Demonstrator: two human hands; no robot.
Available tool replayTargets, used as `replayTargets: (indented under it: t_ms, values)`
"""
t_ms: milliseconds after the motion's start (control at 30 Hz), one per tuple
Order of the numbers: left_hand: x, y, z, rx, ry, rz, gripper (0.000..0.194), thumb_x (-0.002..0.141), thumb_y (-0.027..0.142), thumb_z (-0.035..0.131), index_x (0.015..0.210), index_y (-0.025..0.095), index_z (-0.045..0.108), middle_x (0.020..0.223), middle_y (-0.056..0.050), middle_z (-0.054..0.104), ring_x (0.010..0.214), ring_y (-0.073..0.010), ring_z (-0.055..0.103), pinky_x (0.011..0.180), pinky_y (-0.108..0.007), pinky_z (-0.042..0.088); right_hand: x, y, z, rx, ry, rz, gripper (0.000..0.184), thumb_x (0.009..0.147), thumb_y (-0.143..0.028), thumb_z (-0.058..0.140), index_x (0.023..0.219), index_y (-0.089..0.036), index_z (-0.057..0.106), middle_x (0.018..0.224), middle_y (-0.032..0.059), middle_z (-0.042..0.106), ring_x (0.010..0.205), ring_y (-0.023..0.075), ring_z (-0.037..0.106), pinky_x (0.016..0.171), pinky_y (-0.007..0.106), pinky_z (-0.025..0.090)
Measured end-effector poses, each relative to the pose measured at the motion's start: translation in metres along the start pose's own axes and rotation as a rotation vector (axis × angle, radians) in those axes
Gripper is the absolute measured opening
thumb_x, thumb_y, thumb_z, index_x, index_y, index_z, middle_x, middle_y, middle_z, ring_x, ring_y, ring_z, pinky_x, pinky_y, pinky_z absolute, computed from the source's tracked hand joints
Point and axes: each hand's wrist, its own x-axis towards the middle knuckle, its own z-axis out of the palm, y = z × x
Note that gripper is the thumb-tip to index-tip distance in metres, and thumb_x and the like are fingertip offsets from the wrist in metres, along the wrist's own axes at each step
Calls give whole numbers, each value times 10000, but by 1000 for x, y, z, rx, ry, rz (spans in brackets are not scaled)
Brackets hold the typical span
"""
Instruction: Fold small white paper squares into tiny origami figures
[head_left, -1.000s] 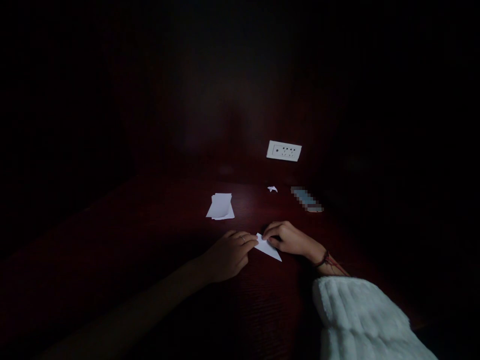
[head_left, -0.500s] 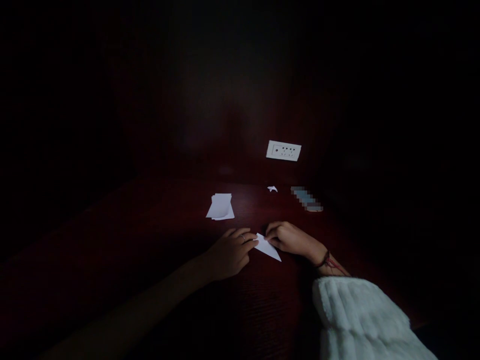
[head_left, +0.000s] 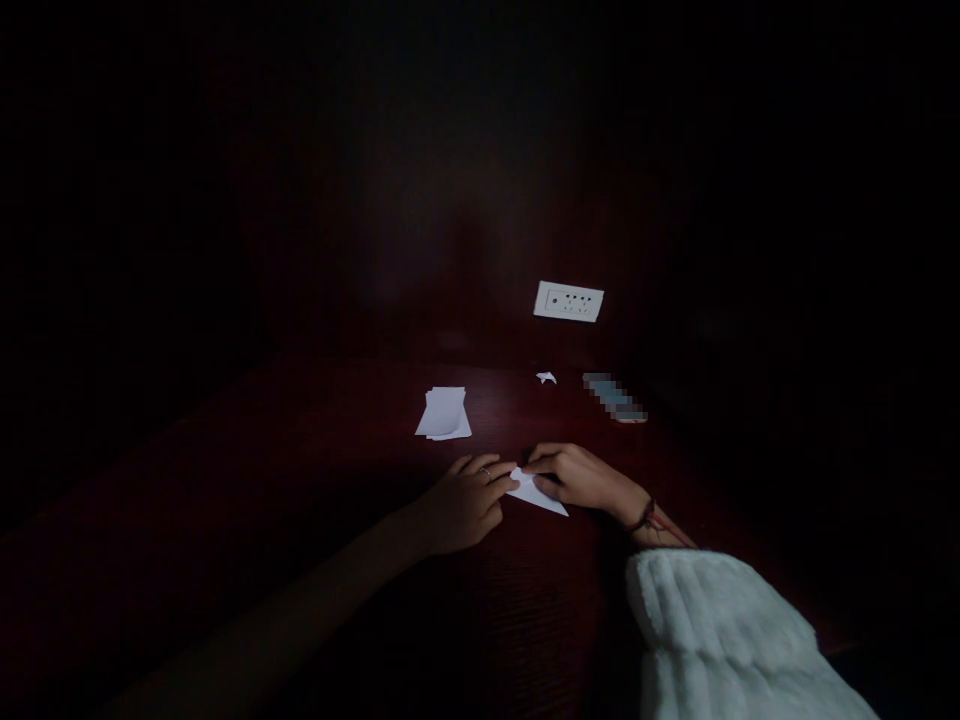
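Observation:
A small folded white piece of paper (head_left: 546, 498), pointed at its lower right, lies on the dark red table between my hands. The fingertips of my left hand (head_left: 469, 503) hold its left end; a ring circles one of these fingers. On the upper edge, the bent fingers and thumb of my right hand (head_left: 568, 475) are closed on the paper and cover part of it. Farther back on the left is a loose stack of white paper sheets (head_left: 444, 412). A small folded paper piece (head_left: 546, 378) sits beyond my right hand.
A pixelated, phone-shaped object (head_left: 615, 398) lies at the back right of the table (head_left: 360, 430). Behind it, a white power socket (head_left: 568, 301) is fixed to the dark wall. The sides of the view are very dark.
The folded paper has turned slightly, its pointed end moving right and up. My right hand's fingers have shifted a little left along its upper edge. My left hand stays at the left end.

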Motion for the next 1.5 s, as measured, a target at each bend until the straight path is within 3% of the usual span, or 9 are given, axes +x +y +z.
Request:
replayTargets:
  t_ms: [367, 733, 1000, 1133, 1333, 1500]
  values:
    - [5, 14, -7, 84, 40, -11, 319, 716, 164, 390, 1024, 193, 469, 1130, -47, 439, 995, -221, 376, 866, -418, 235, 2, -6, -11, -147, -79, 36, 249, 726, -170, 444, 932, -198, 581, 850, 36, 556, 786, 133, 507, 663, 223, 361]
    - [5, 9, 1, 110, 41, -16, 283, 732, 172, 390, 1002, 178, 475, 1141, -64, 428, 992, -231, 372, 850, -409, 252, -3, 3, -12, -212, -129, 80, 208, 733, -165, 453, 828, -227, 628, 765, 38, 589, 730, 138, 519, 564, 227, 335]
    - [-1, 7, 4, 55, 87, 20, 268, 757, 181, 375, 1010, 176, 465, 1139, -64, 419, 1049, -229, 333, 871, -405, 253, -1, 6, 5, 26, 106, 191, 203, 767, -225, 439, 900, -175, 584, 824, 38, 539, 760, 116, 497, 681, 223, 371]
    - [0, 11, 4, 5, 133, 13, 235, 776, 194, 363, 982, 172, 474, 1066, -64, 444, 1019, -213, 360, 861, -387, 279, 4, 3, 17, 135, 130, 279, 176, 702, -266, 535, 837, -158, 570, 830, 41, 485, 779, 123, 464, 712, 242, 372]
    - [5, 6, 3, -86, 240, -180, 188, 799, 191, 347, 931, 167, 479, 919, -41, 451, 851, -164, 439, 778, -338, 353, 11, -2, 24, 164, 154, 491, 43, 653, -193, 575, 688, -169, 582, 808, 36, 433, 827, 158, 401, 735, 303, 337]
    - [8, -6, 7, -187, 404, -272, 162, 778, 210, 405, 913, 190, 492, 937, -23, 430, 863, -151, 436, 776, -311, 369, 13, -12, 15, 193, 260, 394, 54, 714, -199, 509, 715, -169, 555, 831, 35, 413, 834, 150, 394, 724, 291, 338]
